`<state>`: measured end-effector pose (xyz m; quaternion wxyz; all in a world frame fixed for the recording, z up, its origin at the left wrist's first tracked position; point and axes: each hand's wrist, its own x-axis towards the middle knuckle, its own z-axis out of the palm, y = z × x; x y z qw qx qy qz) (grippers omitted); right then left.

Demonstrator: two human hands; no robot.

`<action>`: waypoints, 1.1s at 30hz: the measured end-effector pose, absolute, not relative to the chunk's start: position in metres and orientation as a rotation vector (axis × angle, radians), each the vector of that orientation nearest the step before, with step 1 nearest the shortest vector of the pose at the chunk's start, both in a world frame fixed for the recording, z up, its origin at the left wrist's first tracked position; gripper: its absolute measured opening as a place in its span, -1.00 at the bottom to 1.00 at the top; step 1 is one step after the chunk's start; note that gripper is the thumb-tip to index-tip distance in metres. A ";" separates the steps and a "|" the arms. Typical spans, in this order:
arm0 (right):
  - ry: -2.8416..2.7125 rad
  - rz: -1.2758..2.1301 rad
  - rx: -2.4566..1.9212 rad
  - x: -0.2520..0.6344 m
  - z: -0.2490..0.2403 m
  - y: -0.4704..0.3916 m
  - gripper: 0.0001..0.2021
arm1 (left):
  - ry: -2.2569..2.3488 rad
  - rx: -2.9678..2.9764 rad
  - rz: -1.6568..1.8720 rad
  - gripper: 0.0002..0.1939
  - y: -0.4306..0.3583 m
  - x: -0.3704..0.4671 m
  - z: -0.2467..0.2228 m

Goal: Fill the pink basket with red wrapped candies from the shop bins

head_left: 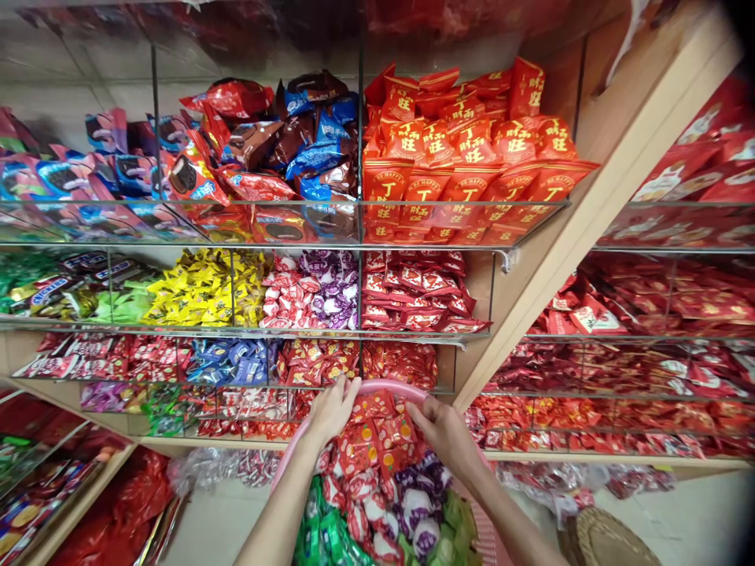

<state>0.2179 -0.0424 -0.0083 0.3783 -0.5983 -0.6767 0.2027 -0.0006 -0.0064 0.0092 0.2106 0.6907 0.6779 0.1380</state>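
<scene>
A pink plastic basket (pixel 488 534) is in front of me at the bottom of the head view, filled with wrapped candies. My left hand (pixel 331 409) is closed on its far rim, left of centre. Gripping the same rim on the right is my right hand (pixel 441 428), its thumb on the inner side and its other fingers partly hidden. Between the hands lie red packets with orange fruit prints (pixel 377 440). Nearer to me are red-and-white twist-wrapped candies (pixel 369 507), purple-and-white ones (pixel 421 511), green packets (pixel 322 523) and pale green ones (pixel 457 523).
Glass-fronted shelves ahead hold red packets (pixel 465 141), yellow candies (pixel 206 287) and blue packets (pixel 236 362). A slanting wooden divider (pixel 548 259) separates the right-hand shelves. A red bag (pixel 118 503) sits low left. A woven brown object (pixel 610 538) is at the lower right.
</scene>
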 end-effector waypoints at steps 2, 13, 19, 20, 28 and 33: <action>-1.799 0.480 -1.553 0.220 0.002 -0.028 -0.59 | 1.887 1.922 0.390 -0.45 -0.006 -0.001 0.008; -1.905 0.557 -1.768 0.178 -0.003 0.080 -0.81 | 1.887 1.958 0.418 -0.43 -0.007 -0.002 0.006; -1.819 0.757 -1.784 0.164 -0.019 0.107 -0.76 | 1.896 1.991 0.409 -0.42 -0.007 -0.003 0.003; -1.793 0.796 -1.768 0.165 -0.021 0.108 -0.75 | 1.898 1.992 0.414 -0.42 -0.006 -0.003 0.002; -1.459 1.002 -1.553 0.195 -0.016 0.086 -0.81 | 1.884 1.966 0.436 -0.42 -0.007 -0.004 0.003; -1.165 1.123 -1.376 0.215 -0.002 0.056 -0.86 | 1.875 1.934 0.415 -0.38 -0.007 -0.003 0.006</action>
